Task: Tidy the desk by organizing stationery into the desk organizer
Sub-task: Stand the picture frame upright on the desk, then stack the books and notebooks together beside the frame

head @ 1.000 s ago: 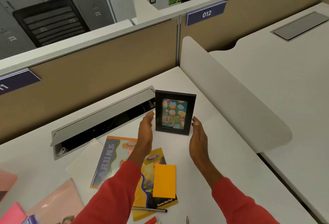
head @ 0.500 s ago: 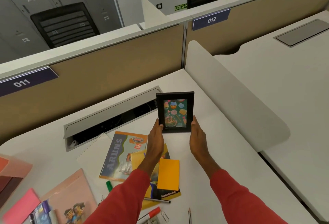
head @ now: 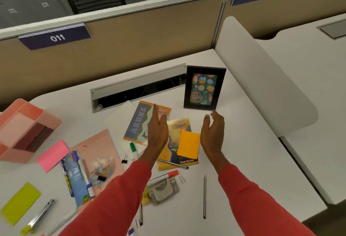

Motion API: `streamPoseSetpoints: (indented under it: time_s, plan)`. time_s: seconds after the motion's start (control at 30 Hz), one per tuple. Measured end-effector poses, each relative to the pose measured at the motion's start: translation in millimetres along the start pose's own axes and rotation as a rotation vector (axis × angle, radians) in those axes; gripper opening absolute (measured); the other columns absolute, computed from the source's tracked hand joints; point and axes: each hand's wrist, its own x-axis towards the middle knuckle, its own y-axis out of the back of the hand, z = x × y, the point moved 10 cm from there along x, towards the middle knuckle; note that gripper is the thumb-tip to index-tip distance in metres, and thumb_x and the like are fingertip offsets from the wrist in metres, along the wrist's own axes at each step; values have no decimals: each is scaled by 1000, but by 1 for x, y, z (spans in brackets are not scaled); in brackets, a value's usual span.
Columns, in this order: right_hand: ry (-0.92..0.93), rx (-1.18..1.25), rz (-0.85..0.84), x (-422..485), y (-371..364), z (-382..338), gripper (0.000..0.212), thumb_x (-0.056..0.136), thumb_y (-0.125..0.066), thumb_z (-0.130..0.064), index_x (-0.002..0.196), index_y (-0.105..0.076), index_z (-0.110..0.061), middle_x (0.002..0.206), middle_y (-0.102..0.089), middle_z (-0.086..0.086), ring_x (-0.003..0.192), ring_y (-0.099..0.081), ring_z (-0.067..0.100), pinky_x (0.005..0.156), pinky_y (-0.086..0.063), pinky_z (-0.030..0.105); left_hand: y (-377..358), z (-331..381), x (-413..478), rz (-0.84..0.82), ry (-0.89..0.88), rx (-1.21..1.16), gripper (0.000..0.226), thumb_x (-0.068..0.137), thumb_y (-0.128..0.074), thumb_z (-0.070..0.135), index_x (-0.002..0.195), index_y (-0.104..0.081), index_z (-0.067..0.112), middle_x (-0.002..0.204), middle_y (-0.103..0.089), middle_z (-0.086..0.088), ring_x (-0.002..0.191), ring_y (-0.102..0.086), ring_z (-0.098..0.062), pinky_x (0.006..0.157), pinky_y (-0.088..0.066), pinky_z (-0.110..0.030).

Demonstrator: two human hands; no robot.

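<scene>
A black picture frame stands upright on the white desk, near the cable tray. My left hand and my right hand hover just in front of it, both empty, fingers relaxed and apart from the frame. The pink desk organizer sits at the far left. Between the hands lies an orange sticky pad on a yellow notebook. A pencil, a red-capped marker, a green-capped marker and a hole punch lie nearer me.
An open cable tray runs along the back of the desk. A white divider bounds the right side. Pink sticky notes, a lime pad, a pink notebook, a pen pack, binder clips and a paper clip are scattered at the left and front.
Both hands gripped the frame's lower sides half a second ago. They have let go and drawn back toward me, and the frame stands by itself. The view has tilted down and left.
</scene>
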Motion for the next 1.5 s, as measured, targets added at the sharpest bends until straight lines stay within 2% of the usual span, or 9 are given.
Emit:
streamPoseSetpoints:
  time_s: [0.17,0.3,0.43,0.6,0.8,1.03,1.2,1.37,1.5]
  plan:
    - [105,-19,-174,-60,-55,-33,41,103,-43,-36,139,-50,-16,135,-55,1,124,-53,20,100,-47,36,77,-33,-23,137,-97,91,53,106,-41,25,157,-29,15,150,-47,-1,131,-51,-19,108,-42,-35]
    - [187,-31,-303,-117,-107,-64,41,103,-44,-37,137,-51,-16,136,-55,2,126,-50,20,103,-45,39,142,-78,-42,255,-5,175,55,107,-40,21,158,-23,10,162,-31,-9,147,-32,-24,120,-25,-36]
    - [255,-28,-438,-171,-150,-96,42,102,-44,-35,139,-49,-16,144,-50,5,135,-42,21,105,-41,36,193,-113,-61,296,32,243,58,102,-43,11,157,-24,8,161,-32,-10,147,-32,-26,122,-23,-37]
    - [339,-77,-610,-223,-191,-115,52,103,-45,-35,149,-38,-13,151,-43,6,140,-38,21,111,-37,37,234,-145,-75,252,15,321,59,98,-47,13,154,-30,6,157,-37,-14,145,-35,-30,119,-31,-47]
    - [507,-346,-823,-276,-234,-122,62,101,-49,-33,156,-26,-16,159,-30,8,145,-31,23,113,-38,38,255,-168,-79,133,-31,680,66,92,-53,6,152,-29,-4,162,-25,-19,152,-19,-32,125,-16,-43]
    - [586,-689,-760,-293,-255,-117,64,100,-51,-46,155,-27,-25,165,-15,13,150,-20,31,119,-27,42,278,-196,-77,74,-69,1051,75,68,-82,9,135,-54,-11,147,-47,-29,139,-43,-44,120,-11,-51]
    - [527,-668,-703,-293,-253,-117,53,103,-40,-50,152,-36,-29,164,-17,15,149,-20,33,120,-27,42,298,-201,-85,171,61,1013,68,80,-64,2,144,-43,-10,156,-34,-28,148,-27,-41,122,-19,-56]
    - [484,-613,-702,-294,-254,-117,51,104,-40,-44,151,-40,-25,163,-16,18,148,-19,34,121,-25,43,301,-191,-81,300,71,856,35,90,-57,16,119,-62,-4,158,-29,-28,150,-20,-41,123,-10,-49]
    - [469,-579,-723,-293,-254,-117,47,104,-39,-39,148,-45,-24,163,-16,18,148,-18,33,121,-23,42,313,-191,-75,422,233,532,31,90,-61,19,106,-66,-8,149,-43,-27,142,-33,-40,120,-25,-47]
